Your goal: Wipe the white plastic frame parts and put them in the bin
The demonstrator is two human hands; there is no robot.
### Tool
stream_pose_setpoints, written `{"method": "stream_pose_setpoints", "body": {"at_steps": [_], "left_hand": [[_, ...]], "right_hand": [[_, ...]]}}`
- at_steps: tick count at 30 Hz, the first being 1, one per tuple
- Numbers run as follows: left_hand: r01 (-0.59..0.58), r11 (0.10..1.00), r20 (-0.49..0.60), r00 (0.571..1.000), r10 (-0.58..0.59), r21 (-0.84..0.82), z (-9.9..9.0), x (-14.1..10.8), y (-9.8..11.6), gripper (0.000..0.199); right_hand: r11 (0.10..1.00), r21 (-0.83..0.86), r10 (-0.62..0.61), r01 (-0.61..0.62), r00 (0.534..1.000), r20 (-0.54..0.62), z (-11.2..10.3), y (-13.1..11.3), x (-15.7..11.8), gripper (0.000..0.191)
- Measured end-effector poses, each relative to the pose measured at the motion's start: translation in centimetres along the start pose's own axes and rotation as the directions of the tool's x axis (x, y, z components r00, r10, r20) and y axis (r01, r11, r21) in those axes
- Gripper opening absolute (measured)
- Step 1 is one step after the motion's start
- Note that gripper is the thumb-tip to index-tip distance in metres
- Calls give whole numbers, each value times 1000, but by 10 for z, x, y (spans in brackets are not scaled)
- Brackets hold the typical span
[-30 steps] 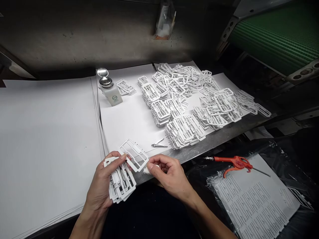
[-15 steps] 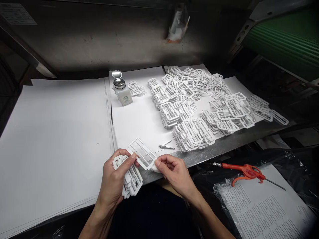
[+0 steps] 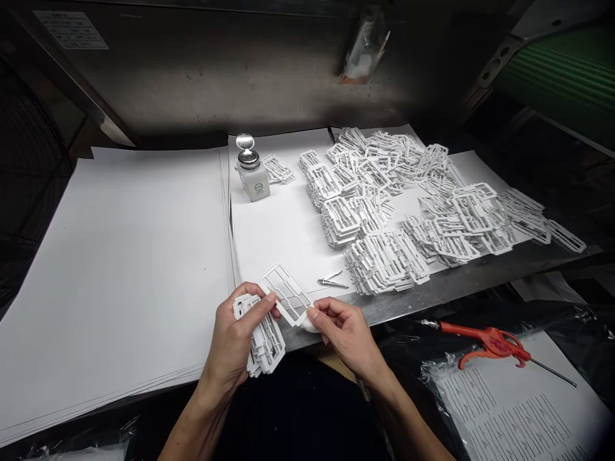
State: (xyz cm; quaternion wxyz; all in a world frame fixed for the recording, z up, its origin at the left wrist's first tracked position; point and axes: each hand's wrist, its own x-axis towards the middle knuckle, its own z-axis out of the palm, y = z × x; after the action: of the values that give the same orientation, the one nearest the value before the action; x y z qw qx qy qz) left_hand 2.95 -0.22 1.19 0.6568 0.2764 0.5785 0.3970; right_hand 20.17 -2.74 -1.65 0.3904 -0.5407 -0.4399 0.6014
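My left hand point(image 3: 240, 336) is closed around a stack of thin white cut-out frames point(image 3: 267, 349). Its thumb also presses the near edge of a single white frame point(image 3: 287, 291) that sticks out above the stack, tilted. At that frame's lower right corner, my right hand point(image 3: 343, 333) pinches it between thumb and fingers. Something white and soft, perhaps a wipe or pad point(image 3: 309, 326), shows under the right fingertips; its kind is partly hidden. Nail clippers point(image 3: 332, 280) lie on the white sheet just beyond the hands.
Piles of white frames point(image 3: 384, 256) cover the right of the bench. A pump-top bottle point(image 3: 254, 179) with raised lid stands at the back. Large white sheets point(image 3: 129, 256) lie left. A red air gun point(image 3: 494, 342) rests on plastic-wrapped material at right.
The view has swung slightly left, so everything appears shifted right. Both hands keep nearly the same hold on the single frame and the stack.
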Motion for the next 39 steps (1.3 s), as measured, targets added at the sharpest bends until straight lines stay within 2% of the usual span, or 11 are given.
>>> {"method": "stream_pose_setpoints", "body": {"at_steps": [10, 22, 24, 26, 28, 30, 32, 34, 36, 39], "left_hand": [[13, 1000, -22, 1000, -13, -11, 4, -1, 4, 25], [1, 1000, 6, 1000, -1, 5, 2, 3, 0, 24], [-10, 999, -11, 1000, 10, 33, 3, 3, 3, 25], [-14, 998, -3, 1000, 15, 59, 3, 3, 7, 24], [-14, 995, 36, 999, 11, 97, 1, 2, 12, 22], [-27, 986, 80, 997, 13, 165, -4, 1, 18, 22], [-41, 968, 162, 987, 0, 248, -9, 0, 21, 20], [-69, 938, 277, 961, -29, 339, -14, -1, 22, 17], [-116, 890, 367, 928, -61, 441, -17, -2, 22, 13], [-171, 799, 392, 916, -86, 576, -16, -2, 20, 8]], "right_hand": [[999, 33, -16, 16, 1000, 6, 3, -4, 0, 28], [999, 13, -36, 36, 999, -2, 3, -3, 1, 28], [1000, 18, -20, 20, 999, 26, 5, -2, -1, 29], [999, 29, 16, -19, 995, 103, 3, 0, -5, 31], [998, 13, 61, -64, 983, 171, -2, 1, -7, 34], [996, -37, 83, -78, 982, 167, -12, -3, -8, 36], [988, -155, 26, -11, 995, 97, -24, -14, -6, 31], [924, -358, -117, 133, 991, 66, -34, -29, -2, 18], [803, -526, -232, 281, 960, 157, -38, -45, 2, 10], [645, -641, -232, 417, 905, 356, -37, -61, 8, 12]]}}
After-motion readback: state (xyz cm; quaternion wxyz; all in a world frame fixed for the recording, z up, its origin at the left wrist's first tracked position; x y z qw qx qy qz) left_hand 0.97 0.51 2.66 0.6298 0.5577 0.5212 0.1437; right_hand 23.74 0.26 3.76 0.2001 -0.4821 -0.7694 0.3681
